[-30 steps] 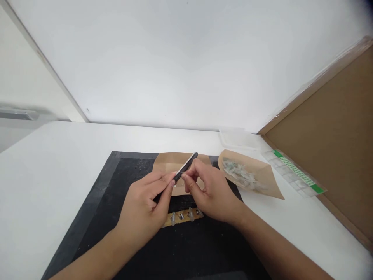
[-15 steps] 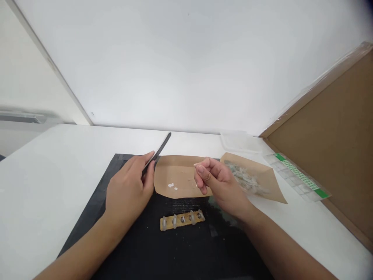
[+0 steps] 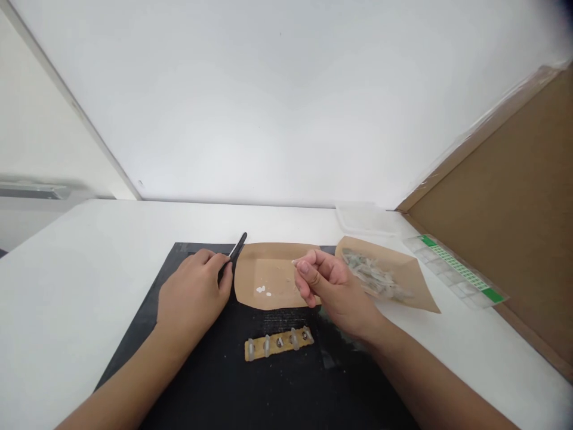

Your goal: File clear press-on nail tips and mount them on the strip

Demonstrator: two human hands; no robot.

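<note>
My left hand (image 3: 194, 292) is closed around black tweezers (image 3: 239, 245), whose far end sticks up past the fingers over the mat's back edge. Thumb and forefinger of my right hand (image 3: 329, 286) pinch a tiny whitish piece (image 3: 294, 261), too small to name, above a brown paper tray (image 3: 250, 263). Several small white bits (image 3: 261, 289) lie in that tray. In front of both hands, a narrow yellowish strip (image 3: 273, 344) rests on the black mat (image 3: 215, 382). It carries a row of small metal parts, some with translucent pieces standing across them.
To the right, a second brown paper tray (image 3: 418, 272) holds a pile of translucent pieces (image 3: 376, 276). Behind it stands a clear plastic tray (image 3: 364, 218). A clear compartment case with a green label (image 3: 461, 269) lies by the cardboard wall (image 3: 501, 197). A white wall closes off the back.
My left hand has lowered slightly and the tweezers have dropped, showing less length beyond the fingers. My right hand keeps its pinch, shifted slightly left and down.
</note>
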